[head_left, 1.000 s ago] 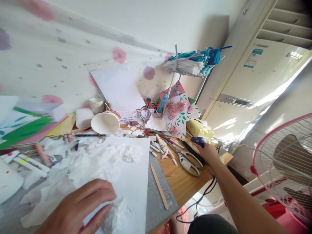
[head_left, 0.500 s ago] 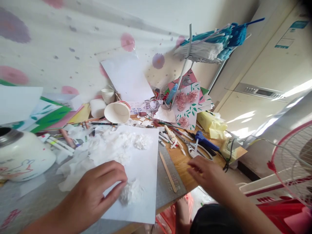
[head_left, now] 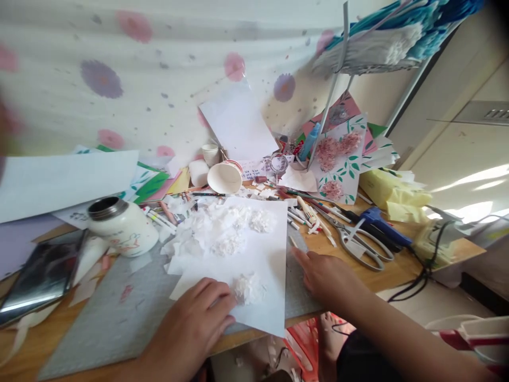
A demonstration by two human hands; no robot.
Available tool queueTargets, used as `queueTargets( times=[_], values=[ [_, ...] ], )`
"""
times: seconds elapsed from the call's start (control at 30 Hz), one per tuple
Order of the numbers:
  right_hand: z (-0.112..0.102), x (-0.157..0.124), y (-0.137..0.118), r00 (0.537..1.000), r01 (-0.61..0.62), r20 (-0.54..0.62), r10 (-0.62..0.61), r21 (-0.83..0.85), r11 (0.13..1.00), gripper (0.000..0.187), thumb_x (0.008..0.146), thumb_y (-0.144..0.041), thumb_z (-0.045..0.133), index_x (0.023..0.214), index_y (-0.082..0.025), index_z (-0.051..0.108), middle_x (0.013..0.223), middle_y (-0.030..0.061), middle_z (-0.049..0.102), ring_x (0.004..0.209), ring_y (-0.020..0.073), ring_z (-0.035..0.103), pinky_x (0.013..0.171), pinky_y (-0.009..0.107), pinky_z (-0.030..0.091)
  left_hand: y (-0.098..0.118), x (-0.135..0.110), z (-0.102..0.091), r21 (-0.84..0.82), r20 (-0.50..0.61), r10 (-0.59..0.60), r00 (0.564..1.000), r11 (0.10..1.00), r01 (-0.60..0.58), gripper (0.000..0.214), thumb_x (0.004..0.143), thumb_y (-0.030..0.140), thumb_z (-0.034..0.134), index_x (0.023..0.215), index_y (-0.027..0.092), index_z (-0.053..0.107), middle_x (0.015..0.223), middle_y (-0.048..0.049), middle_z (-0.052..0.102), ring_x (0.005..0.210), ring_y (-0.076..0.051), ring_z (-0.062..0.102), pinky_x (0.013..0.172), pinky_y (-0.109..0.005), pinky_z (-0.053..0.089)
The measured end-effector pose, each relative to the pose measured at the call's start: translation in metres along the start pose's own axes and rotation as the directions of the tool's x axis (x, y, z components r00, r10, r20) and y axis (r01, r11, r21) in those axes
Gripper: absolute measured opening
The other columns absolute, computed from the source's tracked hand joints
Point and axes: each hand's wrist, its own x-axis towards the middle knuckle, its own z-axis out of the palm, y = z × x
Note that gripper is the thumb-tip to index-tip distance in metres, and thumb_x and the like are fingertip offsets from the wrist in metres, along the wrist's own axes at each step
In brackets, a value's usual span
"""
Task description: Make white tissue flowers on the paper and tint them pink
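A white paper sheet (head_left: 267, 260) carries a fluffy white crumpled-paper cluster (head_left: 248, 289) near its front, with more clusters (head_left: 262, 220) and torn white tissue (head_left: 194, 231) farther back. My left hand (head_left: 199, 313) rests on the sheet's front left part, fingers loosely bent and holding nothing, fingertips beside the front cluster. To the right of the sheet, my right hand (head_left: 326, 273) covers a wooden craft stick (head_left: 293, 242) on the grey cutting mat (head_left: 119, 307). Its fingers are pressed together on the stick; only the stick's tip shows, and my thumb is hidden.
A white bottle (head_left: 131, 228) without a lid and a dark-screened tablet (head_left: 43, 270) are at left. A tipped paper cup (head_left: 225, 178) lies behind. Scissors (head_left: 358, 244), a blue glue gun (head_left: 382, 228) and pens lie right. Flower artwork (head_left: 338, 159) leans at the back.
My right hand has moved left from beside the table edge onto the craft stick. My left hand stays by the front cluster. The view has turned left, showing the tablet.
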Motion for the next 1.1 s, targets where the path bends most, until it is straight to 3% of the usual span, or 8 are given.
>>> queueTargets(
  times=[0.13, 0.23, 0.3, 0.4, 0.53, 0.7, 0.9, 1.1],
  values=[
    [0.003, 0.003, 0.011, 0.996, 0.068, -0.071, -0.056, 0.169, 0.983, 0.029, 0.083, -0.008, 0.055, 0.107, -0.017, 0.067, 0.090, 0.0063, 0.073, 0.082, 0.0211, 0.069, 0.078, 0.038, 0.054, -0.004, -0.005, -0.012, 0.069, 0.031, 0.044, 0.999, 0.997, -0.046, 0.019, 0.089, 0.012, 0.052, 0.101, 0.022, 0.062, 0.103, -0.0049, 0.064, 0.093, -0.023, 0.056, 0.078, -0.034, 0.050],
    [0.005, 0.005, 0.022, 0.983, 0.136, -0.163, -0.083, 0.344, 0.929, 0.032, 0.079, -0.010, 0.045, 0.093, -0.023, 0.071, 0.083, 0.0029, 0.075, 0.078, 0.0197, 0.070, 0.072, 0.030, 0.055, -0.020, -0.020, -0.019, 0.174, -0.039, 0.005, 0.999, 0.985, 0.002, 0.024, 0.090, 0.010, 0.045, 0.100, 0.023, 0.063, 0.105, -0.0053, 0.066, 0.093, -0.023, 0.057, 0.080, -0.034, 0.050],
    [0.007, 0.008, 0.028, 0.973, 0.164, -0.218, -0.075, 0.427, 0.889, 0.035, 0.078, -0.013, 0.042, 0.096, -0.023, 0.071, 0.078, 0.0012, 0.074, 0.072, 0.0192, 0.070, 0.067, 0.029, 0.056, -0.032, -0.033, -0.021, 0.228, -0.077, -0.022, 0.997, 0.973, 0.039, 0.027, 0.091, 0.010, 0.043, 0.103, 0.024, 0.062, 0.108, -0.0049, 0.067, 0.092, -0.021, 0.058, 0.079, -0.033, 0.050],
    [0.011, 0.019, 0.031, 0.959, 0.192, -0.276, -0.058, 0.487, 0.852, 0.035, 0.080, -0.017, 0.045, 0.107, -0.022, 0.068, 0.096, 0.0037, 0.075, 0.081, 0.0208, 0.070, 0.075, 0.033, 0.055, -0.046, -0.046, -0.022, 0.285, -0.095, -0.049, 0.994, 0.956, 0.074, 0.029, 0.091, 0.010, 0.041, 0.104, 0.024, 0.063, 0.114, -0.0041, 0.067, 0.093, -0.020, 0.060, 0.077, -0.031, 0.050],
    [0.013, 0.039, 0.028, 0.960, 0.175, -0.279, -0.023, 0.534, 0.827, 0.032, 0.087, -0.020, 0.057, 0.118, -0.020, 0.061, 0.108, 0.0065, 0.070, 0.095, 0.0225, 0.067, 0.082, 0.040, 0.053, -0.054, -0.043, -0.026, 0.318, -0.096, -0.074, 0.993, 0.943, 0.101, 0.033, 0.090, 0.007, 0.038, 0.100, 0.025, 0.064, 0.115, -0.0031, 0.068, 0.096, -0.021, 0.061, 0.077, -0.030, 0.050],
    [0.011, 0.059, 0.019, 0.959, 0.187, -0.284, -0.007, 0.612, 0.768, 0.030, 0.091, -0.030, 0.061, 0.119, -0.018, 0.059, 0.117, 0.0073, 0.064, 0.103, 0.0228, 0.062, 0.092, 0.048, 0.048, -0.058, -0.037, -0.031, 0.285, -0.100, 0.012, 0.995, 0.958, 0.017, 0.039, 0.086, 0.002, 0.037, 0.100, 0.025, 0.065, 0.111, -0.0026, 0.069, 0.099, -0.018, 0.062, 0.082, -0.027, 0.051],
    [0.014, 0.080, 0.007, 0.950, 0.218, -0.306, 0.067, 0.800, 0.559, 0.026, 0.094, -0.031, 0.058, 0.116, -0.016, 0.060, 0.118, 0.0077, 0.063, 0.103, 0.0221, 0.063, 0.088, 0.045, 0.052, -0.059, -0.043, -0.039, 0.251, 0.013, 0.008, 1.000, 0.968, -0.011, 0.022, 0.086, 0.021, 0.059, 0.106, 0.028, 0.065, 0.121, -0.0015, 0.067, 0.109, -0.021, 0.062, 0.089, -0.029, 0.051],
    [0.018, 0.081, -0.001, 0.966, 0.212, -0.255, 0.046, 0.881, 0.424, 0.021, 0.093, -0.030, 0.059, 0.107, -0.015, 0.063, 0.105, 0.0053, 0.067, 0.091, 0.0187, 0.066, 0.081, 0.040, 0.055, -0.068, -0.046, -0.041, 0.240, -0.014, 0.060, 0.998, 0.969, -0.055, 0.024, 0.090, 0.016, 0.054, 0.106, 0.029, 0.066, 0.119, 0.0009, 0.069, 0.110, -0.019, 0.062, 0.087, -0.028, 0.051]
  ],
)
